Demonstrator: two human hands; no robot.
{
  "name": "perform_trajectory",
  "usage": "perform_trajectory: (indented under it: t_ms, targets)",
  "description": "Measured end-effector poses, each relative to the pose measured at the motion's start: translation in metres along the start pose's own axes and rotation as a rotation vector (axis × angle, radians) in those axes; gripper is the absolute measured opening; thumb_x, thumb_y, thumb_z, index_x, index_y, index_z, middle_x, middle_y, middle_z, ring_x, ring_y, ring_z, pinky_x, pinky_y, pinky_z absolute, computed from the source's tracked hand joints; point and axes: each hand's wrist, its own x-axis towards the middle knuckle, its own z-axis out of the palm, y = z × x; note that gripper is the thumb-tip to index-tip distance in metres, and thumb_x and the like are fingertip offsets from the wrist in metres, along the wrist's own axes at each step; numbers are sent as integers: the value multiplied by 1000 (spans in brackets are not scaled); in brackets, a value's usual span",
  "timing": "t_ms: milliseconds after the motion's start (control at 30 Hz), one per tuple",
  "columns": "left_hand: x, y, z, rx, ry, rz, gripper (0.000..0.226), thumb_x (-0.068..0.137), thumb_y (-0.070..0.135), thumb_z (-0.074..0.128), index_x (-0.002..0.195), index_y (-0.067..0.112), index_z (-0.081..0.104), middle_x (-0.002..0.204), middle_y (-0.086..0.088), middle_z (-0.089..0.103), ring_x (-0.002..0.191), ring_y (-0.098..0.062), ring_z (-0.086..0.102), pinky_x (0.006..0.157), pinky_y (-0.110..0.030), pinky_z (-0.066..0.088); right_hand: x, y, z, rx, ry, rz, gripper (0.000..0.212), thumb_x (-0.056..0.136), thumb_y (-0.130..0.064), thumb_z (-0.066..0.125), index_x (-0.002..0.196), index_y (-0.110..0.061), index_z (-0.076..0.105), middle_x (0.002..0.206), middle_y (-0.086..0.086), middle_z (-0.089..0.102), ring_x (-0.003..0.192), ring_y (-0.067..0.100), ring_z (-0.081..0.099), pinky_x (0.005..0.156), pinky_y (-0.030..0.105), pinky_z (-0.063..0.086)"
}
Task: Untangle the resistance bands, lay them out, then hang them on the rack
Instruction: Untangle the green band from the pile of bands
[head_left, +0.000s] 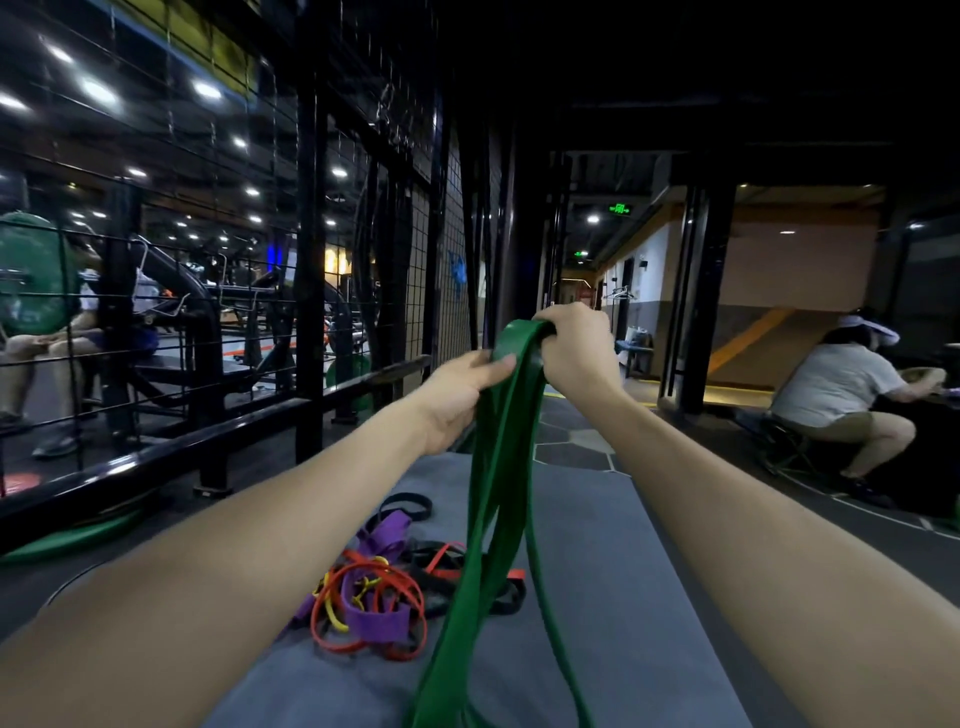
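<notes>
Wire-mesh rack (311, 218): a tall black grid wall on black posts stood along the left side, reaching from the near left edge back toward the middle of the view.
Grey mat (597, 545): it lay on the floor beneath both outstretched arms, bearing the bands.
Seated person, right (836, 400): sat on a low stool in a light shirt, leaning toward the right edge, well apart from the mat.
Seated person, left (41, 322): sat behind the mesh, partly hidden by a green disc.
Green band (498, 467): a wide green loop was held up above the mat; its strands hung down from the two hands and ran out of the bottom edge of the view.
Tangled bands (384, 592): a heap of purple, red, yellow and black bands lay on the mat, just left of the hanging green strands.
Right hand (576, 345): its fingers were curled tightly over the top fold of the green band, gripping it at the highest point.
Left hand (462, 395): thumb and fingers pinched the green band just below and left of the right hand.
Exit sign (619, 209): glowed green in the far corridor.
</notes>
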Motion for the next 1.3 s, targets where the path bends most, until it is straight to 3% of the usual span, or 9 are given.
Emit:
perform_trajectory:
  t_ms: [200,367,467,600,767,867,1000,1133,1300]
  targets:
    - [3,-50,-17,130,-15,-29,83,60,27,83,130,14,39,115,-4,61,106,-17,60,95,-33,48,12,-10,8,75,28,25,28,83,8,42,86,1,69,81,17,67,69,33,63,63,47,55]
    - [3,-67,-28,175,162,-42,60,61,12,85,109,20,50,102,-1,66,90,-12,64,77,-24,52,19,-29,24,134,41,51,29,84,7,42,89,-3,70,84,14,67,72,27,62,63,34,52]
    - [0,-45,-59,330,86,-77,49,59,10,83,95,20,53,96,-9,67,85,-25,66,83,-39,54,19,-23,31,183,69,154,31,85,8,42,91,-4,71,87,15,68,74,27,61,69,37,54]
    - [-3,8,-94,648,-7,-100,36,71,4,73,101,13,53,85,-11,64,71,-25,65,67,-34,58,13,-17,32,311,69,301,27,91,2,45,99,-4,70,92,12,65,78,25,60,77,37,56]
    - [6,38,-78,935,-99,-179,26,73,10,71,90,15,52,84,-9,63,78,-27,65,72,-37,56,-1,9,37,440,128,485,23,90,-3,49,95,-6,71,84,8,63,80,25,61,72,38,54]
    - [22,-2,-42,998,-132,-177,30,70,12,74,92,16,55,86,-7,63,75,-22,61,64,-28,51,-32,57,41,431,167,661,20,90,-4,50,97,-6,69,82,7,60,76,21,56,64,32,46]
    - [42,-115,6,1020,-176,-169,62,72,16,74,127,15,45,118,-2,53,101,-16,52,77,-22,39,-104,136,60,354,196,935,21,89,-1,49,100,2,67,92,18,67,76,21,59,69,42,51]
    - [30,-237,23,920,-212,-299,62,71,13,77,124,12,45,125,-10,56,101,-19,55,87,-29,45,-171,199,89,271,199,1148,27,90,8,41,102,9,65,94,23,67,93,39,63,72,45,52]
    - [0,-296,4,1125,-324,-352,58,78,28,73,130,15,49,133,-6,55,119,-21,53,99,-30,42,-215,227,109,50,128,1151,30,94,-1,41,108,-5,67,99,21,66,87,37,59,67,36,42]
